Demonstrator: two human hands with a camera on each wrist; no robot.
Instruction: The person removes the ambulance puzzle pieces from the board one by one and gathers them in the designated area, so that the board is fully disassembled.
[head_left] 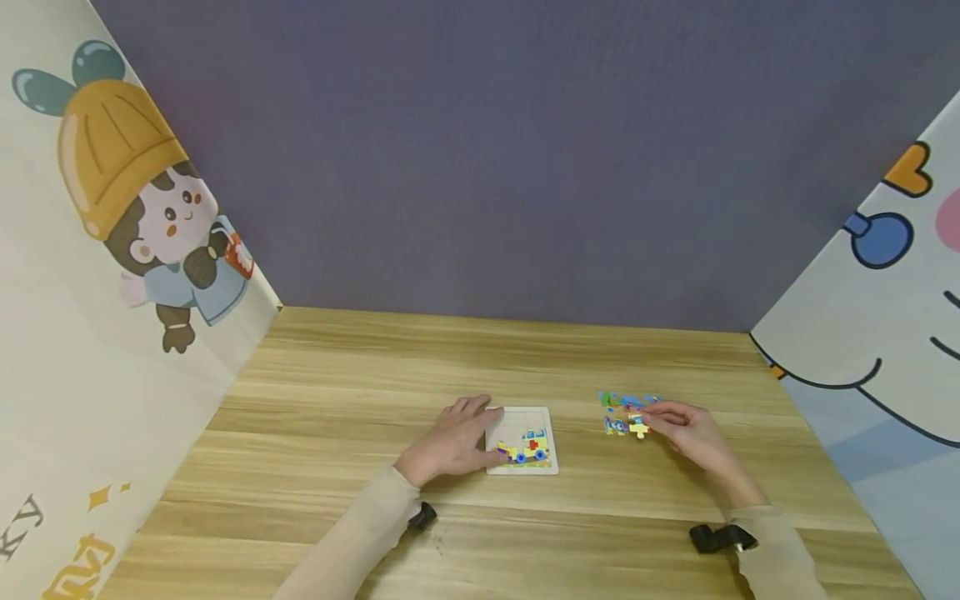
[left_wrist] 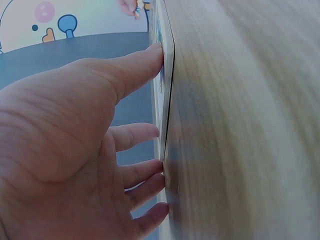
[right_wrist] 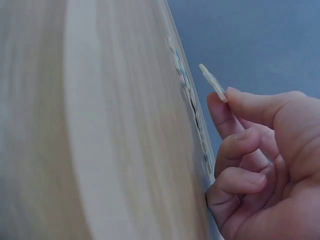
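A white-framed jigsaw tray point(head_left: 517, 418) lies on the table, with a partly assembled picture of a yellow vehicle on blue wheels along its lower part. On its left edge rests my left hand point(head_left: 453, 442), fingers spread; in the left wrist view the thumb point(left_wrist: 145, 65) touches the tray's top side. My right hand point(head_left: 693, 437) pinches a yellow jigsaw piece point(head_left: 639, 427) between thumb and index finger. The right wrist view shows this thin piece point(right_wrist: 214, 84) edge-on, lifted off the table. Several loose jigsaw pieces point(head_left: 617, 401) lie flat just beyond and beside that hand.
The wooden table point(head_left: 360, 367) ends at a dark grey-blue back panel point(head_left: 480, 167). White side panels with cartoon prints stand at the left point(head_left: 45, 333) and right point(head_left: 825, 358). Each wrist carries a black strap or mount point(head_left: 720, 537).
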